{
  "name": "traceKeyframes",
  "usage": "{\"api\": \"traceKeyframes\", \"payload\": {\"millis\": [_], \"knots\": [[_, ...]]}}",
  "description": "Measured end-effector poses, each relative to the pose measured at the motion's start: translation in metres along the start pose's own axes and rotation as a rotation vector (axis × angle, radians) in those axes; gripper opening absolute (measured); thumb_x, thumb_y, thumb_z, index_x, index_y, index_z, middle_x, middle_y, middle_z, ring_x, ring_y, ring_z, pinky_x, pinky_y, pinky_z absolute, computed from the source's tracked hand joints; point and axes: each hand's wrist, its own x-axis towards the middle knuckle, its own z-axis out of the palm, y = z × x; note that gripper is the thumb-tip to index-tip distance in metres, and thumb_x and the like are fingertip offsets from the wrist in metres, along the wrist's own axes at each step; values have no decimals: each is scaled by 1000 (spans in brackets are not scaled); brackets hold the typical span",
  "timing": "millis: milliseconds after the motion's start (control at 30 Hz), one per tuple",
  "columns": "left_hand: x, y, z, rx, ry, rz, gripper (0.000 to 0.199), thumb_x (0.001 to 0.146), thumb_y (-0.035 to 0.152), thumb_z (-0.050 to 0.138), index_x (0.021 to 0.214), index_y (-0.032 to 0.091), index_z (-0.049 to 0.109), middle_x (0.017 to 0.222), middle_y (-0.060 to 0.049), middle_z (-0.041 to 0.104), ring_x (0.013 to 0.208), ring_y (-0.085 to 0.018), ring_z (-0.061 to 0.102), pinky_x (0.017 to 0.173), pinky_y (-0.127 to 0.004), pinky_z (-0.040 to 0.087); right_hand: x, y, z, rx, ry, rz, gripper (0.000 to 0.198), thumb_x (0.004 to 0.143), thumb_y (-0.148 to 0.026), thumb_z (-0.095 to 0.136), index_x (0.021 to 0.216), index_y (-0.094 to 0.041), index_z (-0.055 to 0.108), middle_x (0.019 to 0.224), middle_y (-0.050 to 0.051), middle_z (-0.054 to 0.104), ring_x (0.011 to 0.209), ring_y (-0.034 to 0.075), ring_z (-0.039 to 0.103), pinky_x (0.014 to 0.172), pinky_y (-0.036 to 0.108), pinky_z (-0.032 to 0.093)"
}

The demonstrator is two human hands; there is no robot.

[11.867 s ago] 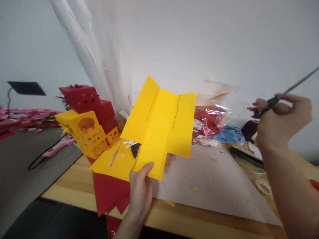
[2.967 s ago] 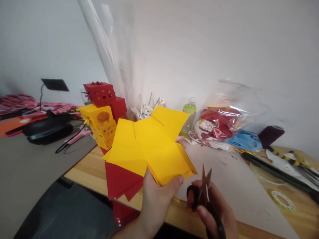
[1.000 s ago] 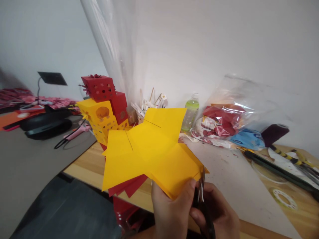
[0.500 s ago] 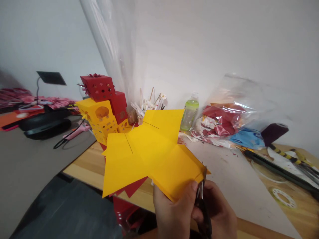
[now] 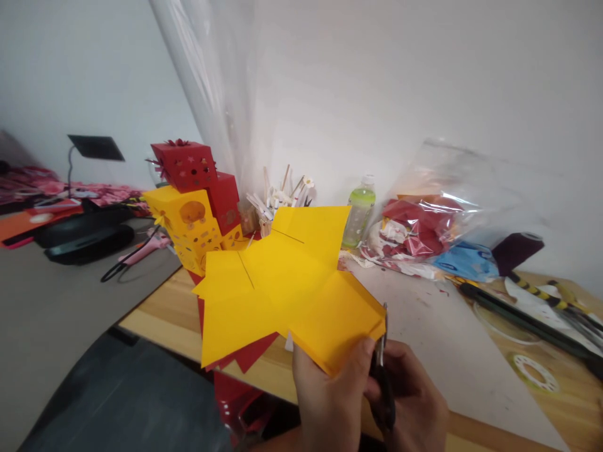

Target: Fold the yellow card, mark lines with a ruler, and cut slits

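A yellow paper cutout (image 5: 292,276) with broad pointed arms and a few short dark lines is raised above the table. My left hand (image 5: 330,389) pinches its lower right arm, thumb on top and fingers underneath. My right hand (image 5: 414,395) grips black-handled scissors (image 5: 384,389), fingers wrapped round the handles. Their blades point upward and lie along the cut end of that arm, looking nearly closed. Part of the handles is hidden by my fingers.
Red and yellow paper boxes (image 5: 188,220) are stacked behind the cutout at left. A green bottle (image 5: 360,210) and a clear plastic bag (image 5: 424,226) with red scraps stand along the wall. A tape roll (image 5: 536,373) and a long dark tool (image 5: 518,317) lie at right.
The pointed tip that stuck out past the scissors is gone from the cutout's lower right arm. The blades have come together, and the cutout has shifted slightly.
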Motion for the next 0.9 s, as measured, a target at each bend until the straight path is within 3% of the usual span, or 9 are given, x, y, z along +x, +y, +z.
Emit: {"api": "traceKeyframes", "payload": {"millis": [133, 267, 400, 500, 700, 900], "knots": [[9, -7, -5, 39, -40, 73, 30, 61, 25, 75, 85, 12, 63, 73, -7, 70, 68, -21, 68, 62, -25, 55, 13, 5, -10, -105, -27, -48, 30, 63, -41, 74, 85, -26, 60, 62, -4, 61, 50, 11, 53, 45, 19, 42], [17, -11, -12, 50, -215, 153, 25, 67, 25, 73, 87, 13, 65, 80, -8, 71, 78, -22, 68, 70, -26, 54, 27, 2, -20, -97, -46, -127, 24, 72, -39, 68, 91, -26, 59, 72, -1, 64, 63, 12, 59, 56, 18, 47], [18, -5, -15, 23, -403, 114, 24, 74, 26, 68, 96, 15, 66, 94, -9, 70, 92, -23, 65, 82, -29, 51, 33, -7, -23, 18, -63, -149, 29, 70, -37, 70, 95, -27, 58, 74, -1, 65, 66, 12, 60, 60, 19, 49], [18, -5, -20, 37, -502, 72, 23, 81, 27, 62, 100, 15, 67, 101, -9, 69, 98, -23, 63, 87, -30, 49, 34, -13, -19, 55, -75, -78, 32, 66, -38, 74, 91, -25, 60, 68, -2, 63, 60, 10, 57, 55, 17, 47], [24, -19, -30, 13, -540, 40, 28, 84, 26, 60, 111, 19, 63, 110, -7, 66, 104, -20, 60, 92, -28, 46, 33, -15, -12, 91, -38, 32, 31, 63, -38, 75, 86, -23, 61, 62, -4, 56, 55, 8, 51, 50, 16, 42], [30, -16, -25, -77, -478, -50, 31, 78, 25, 68, 107, 18, 63, 104, -7, 68, 99, -22, 62, 86, -30, 49, 31, 0, -17, 105, -35, -50, 30, 67, -33, 73, 92, -24, 59, 70, -2, 59, 58, 10, 53, 53, 20, 44]]}}
